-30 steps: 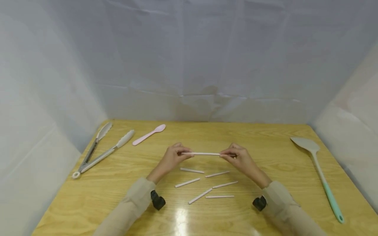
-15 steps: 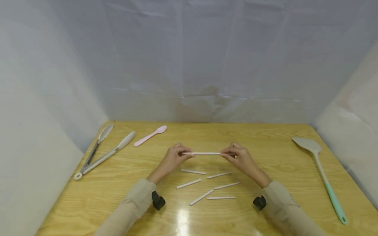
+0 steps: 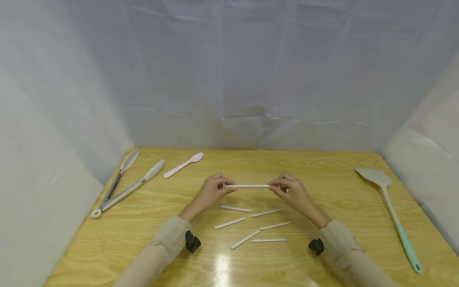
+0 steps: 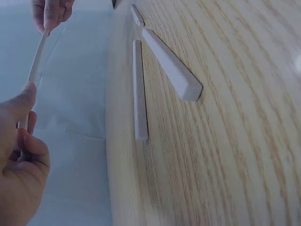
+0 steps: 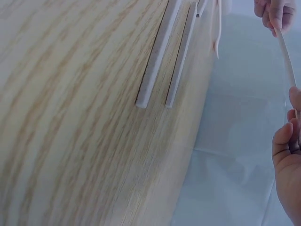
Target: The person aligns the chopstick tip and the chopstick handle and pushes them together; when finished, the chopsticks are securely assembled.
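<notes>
A thin, straight, pale pinkish-white stick (image 3: 252,186) is held level above the table between both hands. The left hand (image 3: 213,190) pinches one end between thumb and fingers; the right hand (image 3: 292,192) pinches the other end likewise. Both ends are partly hidden by the fingers. The left wrist view shows the stick (image 4: 37,59) off the tabletop. Several shorter pale sticks lie scattered below the hands, among them one at the upper left (image 3: 235,208) and one at the bottom (image 3: 269,240). Up close, a loose stick (image 4: 171,66) looks square-edged.
Metal tongs (image 3: 123,195) lie spread at the table's left, with a pink spoon (image 3: 183,165) beside them. A long spatula (image 3: 391,207) with a pale head and green handle end lies at the right. Pale sheeting (image 3: 251,79) hangs behind the wooden table (image 3: 322,167) and at its sides.
The head view has shifted very slightly. Both hands keep hold of the same stick, and the loose sticks stay where they lie.
</notes>
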Demonstrator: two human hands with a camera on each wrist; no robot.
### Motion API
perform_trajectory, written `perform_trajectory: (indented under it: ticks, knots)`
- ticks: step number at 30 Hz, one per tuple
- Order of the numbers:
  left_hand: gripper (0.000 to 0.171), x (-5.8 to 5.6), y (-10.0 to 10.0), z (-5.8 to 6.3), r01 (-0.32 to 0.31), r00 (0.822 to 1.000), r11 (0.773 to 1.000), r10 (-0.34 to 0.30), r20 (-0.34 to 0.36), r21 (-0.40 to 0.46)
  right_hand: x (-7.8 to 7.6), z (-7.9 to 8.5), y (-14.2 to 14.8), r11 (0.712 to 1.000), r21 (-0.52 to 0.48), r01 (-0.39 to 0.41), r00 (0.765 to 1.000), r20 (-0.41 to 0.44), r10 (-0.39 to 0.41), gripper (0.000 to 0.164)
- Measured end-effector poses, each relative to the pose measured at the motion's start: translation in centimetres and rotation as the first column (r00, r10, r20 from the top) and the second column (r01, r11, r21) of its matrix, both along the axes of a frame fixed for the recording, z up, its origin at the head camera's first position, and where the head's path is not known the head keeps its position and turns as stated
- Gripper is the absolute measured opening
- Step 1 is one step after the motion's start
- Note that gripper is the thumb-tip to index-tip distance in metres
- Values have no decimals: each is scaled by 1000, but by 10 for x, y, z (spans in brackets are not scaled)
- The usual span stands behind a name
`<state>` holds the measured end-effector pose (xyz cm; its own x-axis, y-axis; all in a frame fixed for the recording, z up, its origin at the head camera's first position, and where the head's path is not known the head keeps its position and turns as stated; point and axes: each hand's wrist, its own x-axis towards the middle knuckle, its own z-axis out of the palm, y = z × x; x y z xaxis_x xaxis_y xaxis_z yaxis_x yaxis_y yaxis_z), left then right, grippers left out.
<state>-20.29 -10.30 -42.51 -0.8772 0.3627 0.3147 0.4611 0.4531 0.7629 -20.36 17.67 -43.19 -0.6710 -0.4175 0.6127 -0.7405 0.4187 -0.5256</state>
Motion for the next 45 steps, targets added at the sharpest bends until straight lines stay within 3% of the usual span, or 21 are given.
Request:
perform_trajectory:
  ticks: [7,23,28,34,39,45]
  knots:
    - [19,-4,-7,-6,-44,999,999,43,-32,-21,-1,-3,2,1000,-2,24,1000,-10,-24,14]
    - [18,-12,-17,-11,-46,999,998,48,26,-41,-1,-3,8,994,-54,96,995,-25,-98,16]
    - [18,-19,-22,-17,-80,996,995,81,26,-53,-2,-5,13,994,-59,91,995,-25,-93,18]
    - [19,-23,-26,-20,-93,995,992,96,35,-82,-1,-11,15,999,8,50,999,1,-50,14]
    - [19,-25,-28,-21,-86,995,992,91,50,-88,2,-18,15,999,46,0,998,61,-2,12]
    - [20,-30,-26,-24,-77,993,989,87,75,-128,8,-22,14,994,106,-21,975,222,-3,9]
